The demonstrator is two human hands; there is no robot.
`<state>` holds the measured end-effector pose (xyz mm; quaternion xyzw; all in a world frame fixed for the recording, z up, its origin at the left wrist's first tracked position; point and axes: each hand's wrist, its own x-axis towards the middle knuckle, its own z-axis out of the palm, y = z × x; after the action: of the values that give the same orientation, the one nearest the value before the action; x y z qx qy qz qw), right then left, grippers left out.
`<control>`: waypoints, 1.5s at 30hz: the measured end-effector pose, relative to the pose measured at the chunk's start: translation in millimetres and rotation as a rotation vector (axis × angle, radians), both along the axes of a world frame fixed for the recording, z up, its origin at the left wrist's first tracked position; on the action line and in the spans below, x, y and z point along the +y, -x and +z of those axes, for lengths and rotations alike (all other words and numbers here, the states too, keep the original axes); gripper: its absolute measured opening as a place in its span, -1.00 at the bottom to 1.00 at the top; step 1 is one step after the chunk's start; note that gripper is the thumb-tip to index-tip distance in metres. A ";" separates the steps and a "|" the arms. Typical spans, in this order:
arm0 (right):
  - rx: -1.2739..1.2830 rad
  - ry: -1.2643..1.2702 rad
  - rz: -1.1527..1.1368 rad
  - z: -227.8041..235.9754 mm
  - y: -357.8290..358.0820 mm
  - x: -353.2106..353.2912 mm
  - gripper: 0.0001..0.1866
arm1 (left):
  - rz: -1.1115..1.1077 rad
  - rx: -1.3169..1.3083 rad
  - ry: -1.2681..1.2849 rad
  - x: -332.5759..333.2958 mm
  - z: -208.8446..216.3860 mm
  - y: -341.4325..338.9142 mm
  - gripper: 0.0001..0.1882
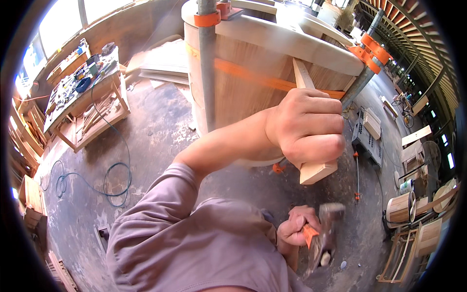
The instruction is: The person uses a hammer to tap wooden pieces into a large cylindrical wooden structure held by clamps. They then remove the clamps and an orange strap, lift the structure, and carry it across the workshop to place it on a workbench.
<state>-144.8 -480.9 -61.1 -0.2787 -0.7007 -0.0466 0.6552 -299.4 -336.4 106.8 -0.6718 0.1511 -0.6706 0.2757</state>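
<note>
Gripping squared wooden bar (pixel 318 173), orange-handled metal hammer (pixel 319 246)

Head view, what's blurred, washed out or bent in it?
All in the head view: the hammer in the right hand is blurred, likely by motion; the windows at upper left are blown out; the roof at right looks bowed.

A: What lies left?
B: Far left, a table (pixel 103 129) with tools (pixel 82 85) on it; nearer, a hose (pixel 61 185) on the floor (pixel 155 117).
A: And right?
B: Clamps (pixel 373 51) on a far workpiece (pixel 243 53); near right, a hammer (pixel 319 243).
</note>
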 end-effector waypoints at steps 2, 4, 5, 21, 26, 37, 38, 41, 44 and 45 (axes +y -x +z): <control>0.012 -0.052 0.031 -4.4 0.7 1.4 -0.85 | 0.009 -0.011 0.008 0.6 -0.7 0.7 -0.74; 0.064 -0.106 0.052 -10.3 0.1 1.8 -0.86 | -0.007 0.004 0.001 0.9 -1.3 -1.1 -0.75; 0.127 -0.095 0.106 -13.5 0.6 4.1 -0.83 | 0.013 0.020 0.001 0.8 -1.4 -2.0 -0.75; -0.199 0.140 0.014 7.5 7.3 -2.2 -0.84 | 0.009 0.162 0.091 -7.5 1.0 33.5 -0.81; -0.080 0.149 0.096 19.9 -0.4 -0.6 -0.88 | 0.039 0.000 0.341 -32.6 -20.2 43.9 -0.73; -0.715 0.299 0.333 92.1 -55.5 68.2 -0.70 | -0.699 -0.495 1.653 -88.3 -142.2 -23.2 -0.62; -0.684 0.226 0.543 119.5 -76.0 87.2 -0.68 | -0.781 -0.533 1.655 -83.1 -136.3 -24.2 -0.62; -0.451 -0.135 0.267 228.0 -132.5 174.0 -0.63 | 0.027 -0.197 1.284 -66.4 -109.3 -30.4 -0.62; -0.263 -0.046 0.624 326.6 -137.4 290.3 -0.34 | 0.391 0.109 0.972 -41.4 -85.8 -44.5 -0.66; -0.338 -0.065 0.764 344.4 -124.3 329.3 -0.33 | 0.341 0.031 0.871 -29.6 -82.8 -59.7 -0.68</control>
<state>-20.5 -151.6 283.3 0.0335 -0.8496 0.1327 0.5094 -239.8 -365.9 24.0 -0.7503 -0.2530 -0.6065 0.0721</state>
